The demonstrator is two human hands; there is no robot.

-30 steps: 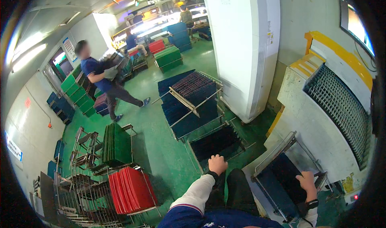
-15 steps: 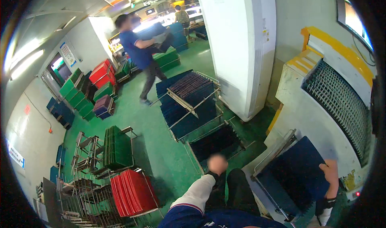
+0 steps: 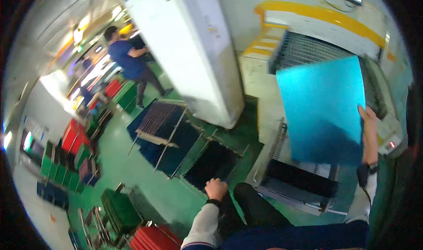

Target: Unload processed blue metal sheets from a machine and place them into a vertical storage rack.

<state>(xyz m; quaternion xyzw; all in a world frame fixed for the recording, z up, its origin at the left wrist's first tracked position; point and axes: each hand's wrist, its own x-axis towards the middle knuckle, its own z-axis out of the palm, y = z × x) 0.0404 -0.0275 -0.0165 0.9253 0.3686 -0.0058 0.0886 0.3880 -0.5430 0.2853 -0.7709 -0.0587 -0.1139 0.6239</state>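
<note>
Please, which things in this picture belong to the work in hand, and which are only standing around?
In the work:
- right hand holding up the blue sheet
- open rack of dark sheets under it
- left hand, closed, holding nothing

Standing around:
- white pillar
- red crates
- green crates
- another person

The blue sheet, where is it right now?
In the head view the blue sheet is up on the right, raised by the right hand in front of the grey slotted rack, above the dark tray rack.
</note>
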